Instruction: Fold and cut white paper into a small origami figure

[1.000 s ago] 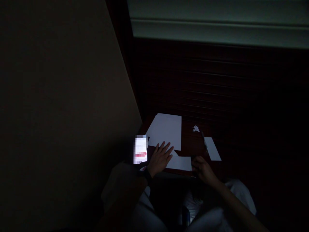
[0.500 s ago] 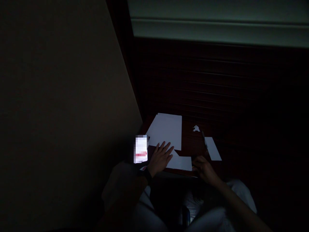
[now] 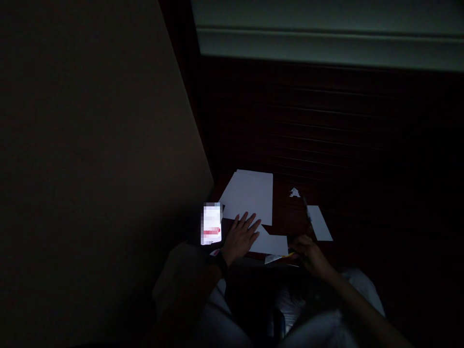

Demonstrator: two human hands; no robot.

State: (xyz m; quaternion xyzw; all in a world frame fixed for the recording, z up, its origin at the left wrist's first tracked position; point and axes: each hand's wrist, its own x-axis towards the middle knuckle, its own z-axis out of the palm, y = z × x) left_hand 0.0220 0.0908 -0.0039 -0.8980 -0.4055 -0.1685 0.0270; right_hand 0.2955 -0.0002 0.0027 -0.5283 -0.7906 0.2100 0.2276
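My left hand (image 3: 242, 238) lies flat with its fingers spread, pressing on a white piece of paper (image 3: 273, 244) that has a slanted upper edge. Just past that paper's right end, my right hand (image 3: 305, 250) is closed around a slim tool with a yellow part (image 3: 289, 254). Its kind is too dark to make out. A pale, pointed sliver (image 3: 273, 258) juts left from the yellow part, along the paper's lower edge; whether it is a blade or a paper scrap I cannot tell. The fingertips of the right hand are partly in shadow.
A stack of larger white sheets (image 3: 250, 195) lies at the back of the dark wooden table (image 3: 284, 215). A lit phone (image 3: 212, 224) is at the left. A small paper cutout (image 3: 295, 192), a pen-like object (image 3: 307, 209) and a white strip (image 3: 320, 223) lie to the right.
The yellow part and the pale pointed sliver have come into sight below the paper's right end. My right hand has shifted slightly; the left stays put.
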